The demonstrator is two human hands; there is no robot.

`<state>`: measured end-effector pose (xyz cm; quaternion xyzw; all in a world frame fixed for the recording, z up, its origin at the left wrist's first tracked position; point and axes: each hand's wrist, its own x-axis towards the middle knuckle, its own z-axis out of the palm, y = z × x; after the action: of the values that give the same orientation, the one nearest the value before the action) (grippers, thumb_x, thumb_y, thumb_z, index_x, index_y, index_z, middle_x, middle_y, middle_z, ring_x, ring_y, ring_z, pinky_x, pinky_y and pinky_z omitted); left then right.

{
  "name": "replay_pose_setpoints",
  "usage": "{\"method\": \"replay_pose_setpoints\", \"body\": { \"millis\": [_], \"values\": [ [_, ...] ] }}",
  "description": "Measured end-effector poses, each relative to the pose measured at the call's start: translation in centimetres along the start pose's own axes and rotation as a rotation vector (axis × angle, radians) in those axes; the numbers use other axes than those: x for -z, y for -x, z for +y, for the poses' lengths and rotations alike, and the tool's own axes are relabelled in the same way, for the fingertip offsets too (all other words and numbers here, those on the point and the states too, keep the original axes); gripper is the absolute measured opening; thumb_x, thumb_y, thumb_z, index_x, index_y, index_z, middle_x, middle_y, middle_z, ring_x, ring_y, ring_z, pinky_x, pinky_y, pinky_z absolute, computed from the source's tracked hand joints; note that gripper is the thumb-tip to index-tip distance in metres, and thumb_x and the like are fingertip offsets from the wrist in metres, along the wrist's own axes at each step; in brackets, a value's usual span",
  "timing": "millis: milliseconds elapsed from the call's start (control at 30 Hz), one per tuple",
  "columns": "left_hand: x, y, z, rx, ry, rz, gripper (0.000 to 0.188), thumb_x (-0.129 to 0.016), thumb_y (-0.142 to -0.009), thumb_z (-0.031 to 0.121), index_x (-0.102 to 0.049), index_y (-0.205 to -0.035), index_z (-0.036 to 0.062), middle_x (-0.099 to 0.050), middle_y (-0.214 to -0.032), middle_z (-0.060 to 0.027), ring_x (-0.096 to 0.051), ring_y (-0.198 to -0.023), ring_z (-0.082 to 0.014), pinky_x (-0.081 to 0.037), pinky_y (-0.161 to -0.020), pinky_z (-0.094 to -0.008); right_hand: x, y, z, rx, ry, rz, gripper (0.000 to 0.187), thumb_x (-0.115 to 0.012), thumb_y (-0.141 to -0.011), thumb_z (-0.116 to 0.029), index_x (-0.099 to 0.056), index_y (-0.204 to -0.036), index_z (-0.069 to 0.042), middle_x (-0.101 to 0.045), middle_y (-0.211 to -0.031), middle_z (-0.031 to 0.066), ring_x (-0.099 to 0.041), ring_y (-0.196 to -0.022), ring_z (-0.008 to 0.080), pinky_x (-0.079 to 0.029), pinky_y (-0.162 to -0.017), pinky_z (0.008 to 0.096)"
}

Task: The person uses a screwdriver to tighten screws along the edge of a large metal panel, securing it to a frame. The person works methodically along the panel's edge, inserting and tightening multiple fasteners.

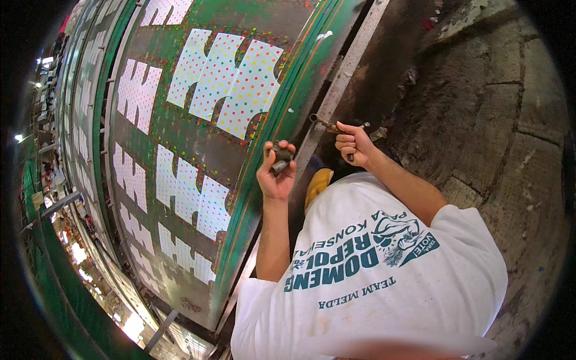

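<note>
Two metal pieces are with us: a stubby dark fitting (279,162) in the left grip (277,171), its fingers curled around it, and a longer brownish tube-ended tool (326,124) in the right grip (354,145), which is closed about its middle. We hold them apart, near the edge of the long green surface (300,66); how high, we cannot tell. Along that edge runs a pale rail (348,69). Rows of white dotted fabric panels (252,78) lie on the surface, and dark, rough floor (510,120) spreads to our right.

We judge the fitting likelier to slip, since bent fingers cradle it; if they loosened, it could drop to the floor. The tool's tube end juts toward the rail, so a careless swing might knock it. Any grime on the metal could mark the panels if we reached across.
</note>
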<state>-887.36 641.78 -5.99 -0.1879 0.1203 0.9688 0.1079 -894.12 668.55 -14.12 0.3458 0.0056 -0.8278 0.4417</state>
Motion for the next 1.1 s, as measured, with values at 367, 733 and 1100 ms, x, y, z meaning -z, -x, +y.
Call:
{"method": "replay_pose_setpoints", "body": {
  "millis": [367,733,1100],
  "values": [
    [-5.3,-7.9,-0.5,-0.187,-2.08,-0.135,0.049,-0.085,-0.088,0.015,-0.07,-0.134,0.0123,-0.059,-0.095,-0.0049,-0.061,-0.085,-0.0205,-0.052,-0.076,-0.0351,1.0,-1.5,-1.2,1.209,1.83,-0.098,0.034,-0.065,-0.106,-0.034,-0.061,-0.13,-0.01,-0.073,-0.083,0.0097,-0.072,-0.07,0.0206,-0.055,-0.058,0.0348],
    [-5.3,-11.1,-1.1,-0.369,-2.215,-0.458,0.033,-0.078,-0.084,-0.002,-0.073,-0.115,0.008,-0.072,-0.119,-0.013,-0.069,-0.109,-0.033,-0.059,-0.089,-0.0404,-3.9,3.4,0.4,0.427,3.526,0.258,0.023,-0.066,-0.095,-0.018,-0.075,-0.116,-0.019,-0.056,-0.113,0.005,-0.057,-0.102,0.0209,-0.043,-0.077,0.0346],
    [-7.1,-14.2,2.7,-0.153,-0.342,-0.329,0.028,-0.066,-0.105,0.032,-0.066,-0.123,0.0103,-0.063,-0.126,-0.0146,-0.065,-0.115,-0.0298,-0.061,-0.093,-0.0481,-10.1,8.3,-6.1,0.791,2.611,0.162,0.068,-0.067,-0.101,-0.032,-0.037,-0.159,-0.014,-0.064,-0.103,0.0167,-0.071,-0.086,0.0325,-0.06,-0.067,0.0422]
  ]
}}
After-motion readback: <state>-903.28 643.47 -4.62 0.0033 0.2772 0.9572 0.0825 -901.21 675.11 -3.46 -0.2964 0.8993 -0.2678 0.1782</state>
